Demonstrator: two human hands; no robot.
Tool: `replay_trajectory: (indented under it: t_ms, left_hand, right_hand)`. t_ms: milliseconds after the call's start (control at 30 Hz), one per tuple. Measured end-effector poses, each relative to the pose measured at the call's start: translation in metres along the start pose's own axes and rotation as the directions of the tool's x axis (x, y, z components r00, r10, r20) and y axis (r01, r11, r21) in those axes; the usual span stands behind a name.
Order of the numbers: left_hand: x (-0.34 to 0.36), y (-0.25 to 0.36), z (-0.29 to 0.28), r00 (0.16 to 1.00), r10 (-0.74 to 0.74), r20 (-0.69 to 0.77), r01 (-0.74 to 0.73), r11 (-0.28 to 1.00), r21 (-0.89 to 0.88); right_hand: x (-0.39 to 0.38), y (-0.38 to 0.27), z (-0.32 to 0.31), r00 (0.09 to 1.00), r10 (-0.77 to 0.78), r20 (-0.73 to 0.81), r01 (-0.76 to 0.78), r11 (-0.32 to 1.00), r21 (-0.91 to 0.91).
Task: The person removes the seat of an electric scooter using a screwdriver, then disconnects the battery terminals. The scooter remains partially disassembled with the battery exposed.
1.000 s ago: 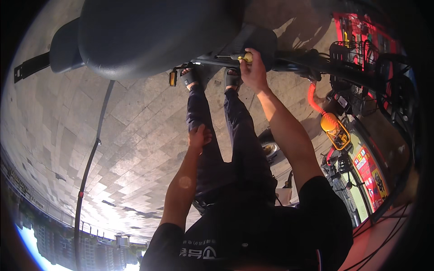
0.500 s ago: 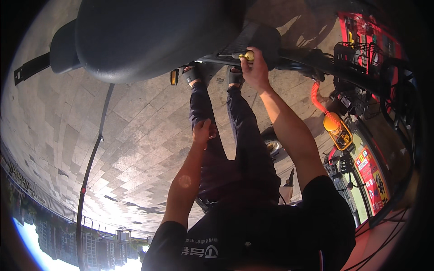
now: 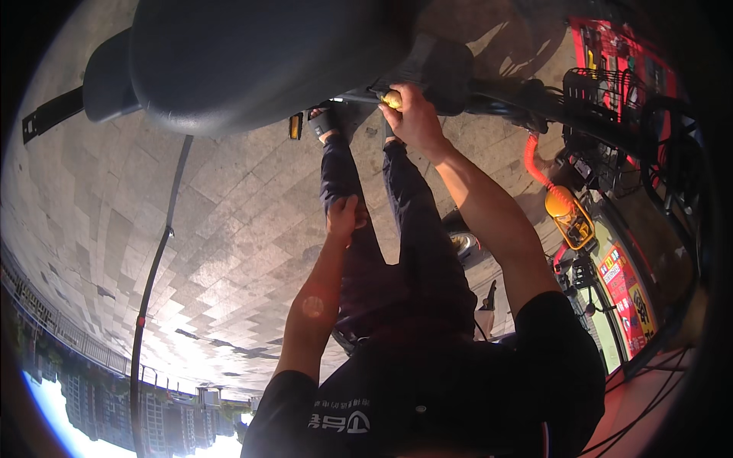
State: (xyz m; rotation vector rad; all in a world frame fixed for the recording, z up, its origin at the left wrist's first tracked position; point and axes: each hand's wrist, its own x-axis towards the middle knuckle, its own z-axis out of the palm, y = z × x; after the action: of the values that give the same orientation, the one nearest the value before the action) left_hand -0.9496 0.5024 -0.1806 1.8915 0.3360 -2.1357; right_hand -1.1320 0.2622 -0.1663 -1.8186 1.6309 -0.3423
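Fingers of right hand [image 3: 416,118] wrap yellow-handled tool [image 3: 391,98].

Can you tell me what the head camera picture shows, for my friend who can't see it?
A person's right hand grips a yellow-handled tool against a dark frame under a big black seat. Their left hand rests on their own thigh, above grey paving.

A large seat [image 3: 252,61] lies left of the right hand [image 3: 416,118], above the pavement [image 3: 214,252].
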Motion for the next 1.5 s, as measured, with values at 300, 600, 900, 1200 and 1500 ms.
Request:
replay_trajectory:
  t_ms: [300,600,900,1200,1500]
  left_hand:
    - [-0.003,0.000,-0.015,1.000,-0.013,-0.017,0.012,1.000,-0.021]
    - [-0.001,-0.012,-0.025,0.998,-0.054,-0.043,0.052,0.998,-0.037]
    - [0.002,-0.014,-0.027,0.999,-0.038,-0.035,0.035,0.996,-0.082]
    - [0.016,-0.008,-0.021,1.000,-0.011,-0.026,0.007,0.991,-0.131]
    - [0.028,0.023,0.001,0.971,0.237,0.009,-0.237,0.968,0.082]
  right_hand:
    - [0.016,0.001,0.002,0.991,0.129,0.043,-0.133,0.982,0.130]
    - [0.019,-0.015,0.010,0.986,-0.165,0.025,0.166,0.985,-0.044]
    - [0.059,-0.004,-0.024,0.573,0.647,0.502,-0.582,0.753,-0.306]
    - [0.058,-0.018,-0.022,0.742,0.179,0.647,0.293,0.781,-0.552]
    - [0.035,0.010,-0.019,0.968,-0.099,0.230,0.161,0.949,-0.269]
